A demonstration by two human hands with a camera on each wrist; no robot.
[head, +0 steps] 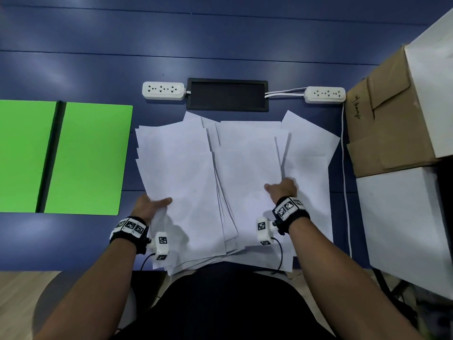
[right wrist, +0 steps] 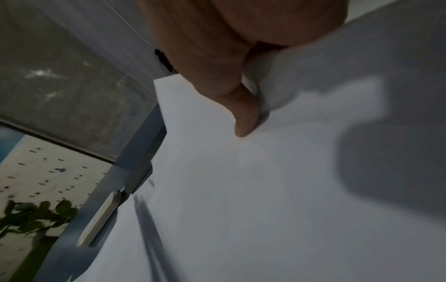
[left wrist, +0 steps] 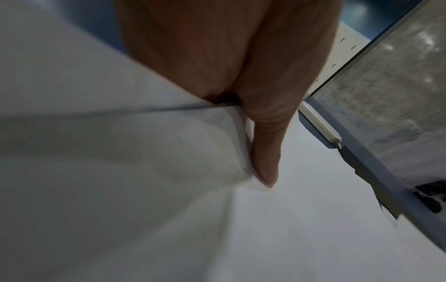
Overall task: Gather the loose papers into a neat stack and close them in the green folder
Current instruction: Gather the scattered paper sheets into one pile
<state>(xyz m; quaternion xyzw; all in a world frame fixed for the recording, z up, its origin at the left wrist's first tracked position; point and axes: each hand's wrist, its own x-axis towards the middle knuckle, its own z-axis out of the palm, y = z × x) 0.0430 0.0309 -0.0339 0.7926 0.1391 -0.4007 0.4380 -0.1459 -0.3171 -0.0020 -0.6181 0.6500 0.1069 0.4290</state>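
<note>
Several loose white papers (head: 196, 168) lie fanned and overlapping on the blue table, some hanging over its near edge. My left hand (head: 152, 204) grips the left bunch at its left edge, thumb on top and fingers hidden under the sheets; the left wrist view shows the thumb (left wrist: 265, 152) pressed on white paper (left wrist: 313, 209). My right hand (head: 282, 188) grips the right bunch, thumb on top; the right wrist view shows that thumb (right wrist: 243, 114) pinching a sheet (right wrist: 265, 190). The green folder (head: 88, 158) lies open and flat at the left, apart from the papers.
Two white power strips (head: 163, 90) (head: 324, 94) flank a black cable hatch (head: 227, 97) just beyond the papers. A white cord (head: 344, 173) runs down the right side. Cardboard and white boxes (head: 392, 119) stand at the right. The far half of the table (head: 220, 33) is bare blue.
</note>
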